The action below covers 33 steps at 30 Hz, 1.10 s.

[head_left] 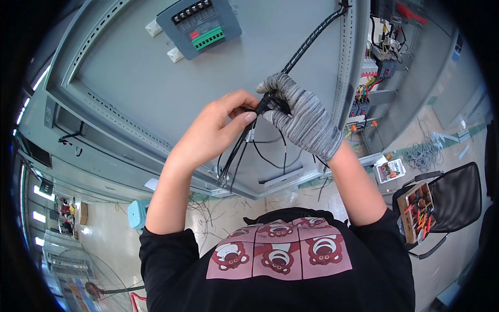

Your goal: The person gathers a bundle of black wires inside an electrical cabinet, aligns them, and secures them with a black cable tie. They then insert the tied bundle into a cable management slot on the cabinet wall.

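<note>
A bundle of thin black wires (242, 143) hangs in front of a grey cabinet door (125, 62). My bare left hand (218, 125) pinches the bundle between thumb and fingers, close to where the wires fan out downward. Right beside it, my right hand (304, 114), in a grey striped knit glove, is closed round the gathered black part of the same bundle. From there a black sleeved cable (312, 44) runs up to the door's right edge. Some loose wire ends curl below my hands, and a small white piece shows among them. My fingers hide the exact grip.
A blue-grey meter module (200, 26) with a green terminal block is on the door above. Wired breakers (371, 67) sit inside the cabinet to the right. A chair (457, 197) bears a wooden tool box (417, 213). Wire scraps (423, 156) litter the floor; a fan (86, 281) stands lower left.
</note>
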Each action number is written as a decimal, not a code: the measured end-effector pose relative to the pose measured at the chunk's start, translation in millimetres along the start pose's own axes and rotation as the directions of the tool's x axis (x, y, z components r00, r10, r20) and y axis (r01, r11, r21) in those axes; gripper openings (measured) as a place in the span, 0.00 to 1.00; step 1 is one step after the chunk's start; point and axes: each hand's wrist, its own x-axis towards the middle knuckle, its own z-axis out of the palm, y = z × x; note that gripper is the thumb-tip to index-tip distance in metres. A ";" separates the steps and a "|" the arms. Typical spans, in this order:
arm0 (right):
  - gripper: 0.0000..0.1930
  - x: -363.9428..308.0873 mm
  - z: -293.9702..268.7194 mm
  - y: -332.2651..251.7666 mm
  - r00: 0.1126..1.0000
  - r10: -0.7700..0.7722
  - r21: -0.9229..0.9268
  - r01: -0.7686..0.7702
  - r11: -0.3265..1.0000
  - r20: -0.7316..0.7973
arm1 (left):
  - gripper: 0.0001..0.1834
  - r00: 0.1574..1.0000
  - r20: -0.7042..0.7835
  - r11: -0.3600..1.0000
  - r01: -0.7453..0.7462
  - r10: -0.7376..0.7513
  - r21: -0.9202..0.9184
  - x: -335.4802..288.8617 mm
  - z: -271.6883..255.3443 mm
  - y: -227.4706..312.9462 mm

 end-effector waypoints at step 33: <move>0.21 -14.4 -5.0 -2.3 0.997 0.025 0.015 -0.024 1.000 -0.078 | 0.07 0.931 0.354 0.837 0.262 -0.088 -0.481 28.5 4.1 -30.6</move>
